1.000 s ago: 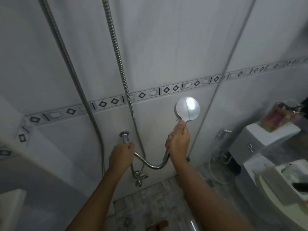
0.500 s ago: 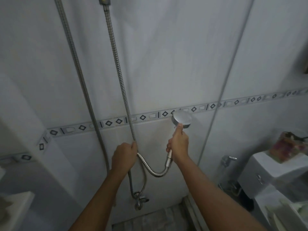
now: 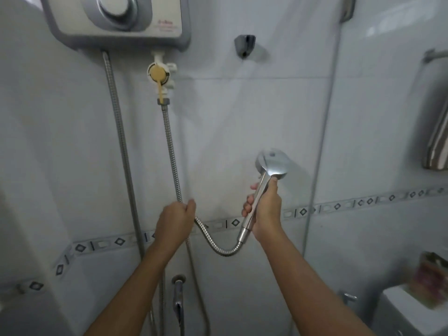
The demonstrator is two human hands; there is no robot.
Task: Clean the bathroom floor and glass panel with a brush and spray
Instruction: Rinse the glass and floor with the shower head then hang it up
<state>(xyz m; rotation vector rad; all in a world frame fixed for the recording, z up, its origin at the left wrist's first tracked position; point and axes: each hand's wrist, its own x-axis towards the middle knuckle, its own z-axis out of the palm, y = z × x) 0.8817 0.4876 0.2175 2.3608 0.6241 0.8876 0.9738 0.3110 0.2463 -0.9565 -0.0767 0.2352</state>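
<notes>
My right hand (image 3: pixel 265 209) grips the handle of a chrome shower head (image 3: pixel 271 166), which is raised in front of the tiled wall with its round face tilted up and away. My left hand (image 3: pixel 175 219) grips the ribbed metal hose (image 3: pixel 173 154) that hangs from a white and yellow valve (image 3: pixel 160 76). Between my hands the hose sags in a loop (image 3: pixel 218 248). The glass panel's edge (image 3: pixel 322 132) runs down the wall just right of the shower head. No brush and no floor are in view.
A white water heater (image 3: pixel 116 20) is mounted at the top left, and a chrome wall bracket (image 3: pixel 244 48) sits empty to its right. A tap (image 3: pixel 179 297) sticks out low on the wall. The toilet tank (image 3: pixel 412 309) stands at lower right, a striped towel (image 3: pixel 436 144) hangs at right.
My view has tilted up, bringing the heater and bracket into sight and losing the floor. Both hands have risen along the wall with the shower head and hose.
</notes>
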